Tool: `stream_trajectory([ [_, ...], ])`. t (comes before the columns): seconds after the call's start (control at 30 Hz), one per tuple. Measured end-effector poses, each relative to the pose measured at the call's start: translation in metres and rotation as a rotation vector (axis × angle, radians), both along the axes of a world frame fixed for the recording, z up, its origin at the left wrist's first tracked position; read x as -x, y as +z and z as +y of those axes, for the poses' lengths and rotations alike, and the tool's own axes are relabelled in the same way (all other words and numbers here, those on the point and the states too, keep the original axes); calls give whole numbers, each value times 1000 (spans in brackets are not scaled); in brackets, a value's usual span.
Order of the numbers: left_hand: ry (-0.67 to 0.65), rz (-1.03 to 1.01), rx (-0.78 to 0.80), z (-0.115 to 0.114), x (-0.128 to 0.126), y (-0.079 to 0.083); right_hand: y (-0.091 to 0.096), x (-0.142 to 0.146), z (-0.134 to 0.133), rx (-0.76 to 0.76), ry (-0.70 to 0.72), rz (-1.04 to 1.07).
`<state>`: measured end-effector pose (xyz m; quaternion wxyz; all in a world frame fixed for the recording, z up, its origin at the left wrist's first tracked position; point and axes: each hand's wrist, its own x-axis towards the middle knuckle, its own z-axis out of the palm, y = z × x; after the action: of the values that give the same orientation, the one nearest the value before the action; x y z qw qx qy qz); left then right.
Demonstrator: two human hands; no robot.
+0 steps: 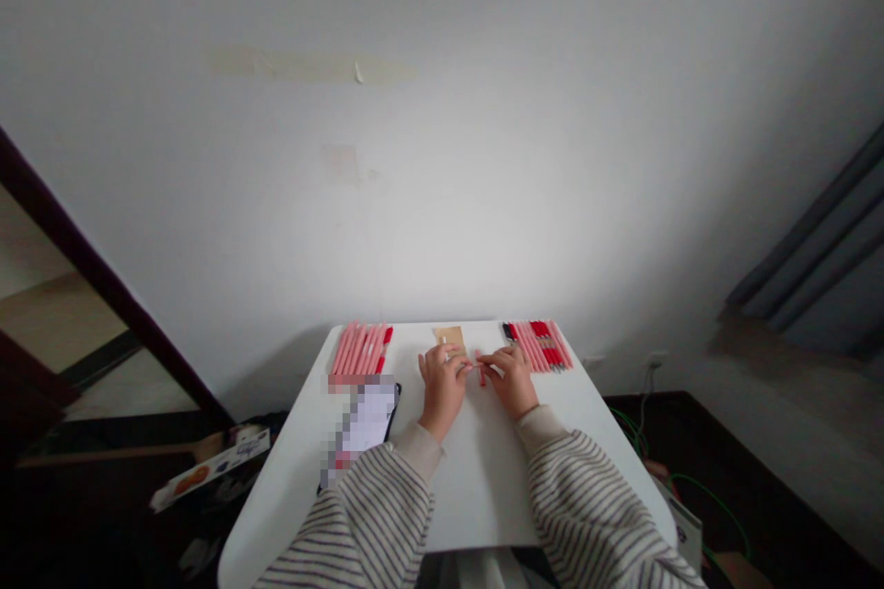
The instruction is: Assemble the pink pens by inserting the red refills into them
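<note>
Both my hands meet over the middle of a white table (476, 479). My left hand (442, 382) and my right hand (511, 377) are closed on the two ends of one pink pen (479, 371), whose red part hangs just below my fingers. A row of pink pens with red ends (360, 350) lies at the far left of the table. Another row of pink and red pens (539, 345) lies at the far right, close to my right hand. A small tan card (448, 335) lies behind my left hand.
A phone (366, 428) lies on the table left of my left forearm. A white wall stands right behind the table. A flat box (211, 469) lies on the dark floor at left; green cables (691, 483) run at right. A grey curtain (821, 248) hangs far right.
</note>
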<state>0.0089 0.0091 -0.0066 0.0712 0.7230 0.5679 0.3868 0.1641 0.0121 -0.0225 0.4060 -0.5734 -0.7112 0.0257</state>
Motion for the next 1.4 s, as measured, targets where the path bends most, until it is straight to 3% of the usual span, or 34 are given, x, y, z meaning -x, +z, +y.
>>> stream_trajectory([
  [0.33, 19, 27, -41, -1, 2, 1, 3, 0, -2, -29, -1, 19],
  [0.7, -29, -21, -132, 0, 4, -1, -5, -3, 4, -119, 6, 17],
  [1.4, -10, 15, -75, 2, 5, -4, -8, -4, 5, -109, 11, 30],
])
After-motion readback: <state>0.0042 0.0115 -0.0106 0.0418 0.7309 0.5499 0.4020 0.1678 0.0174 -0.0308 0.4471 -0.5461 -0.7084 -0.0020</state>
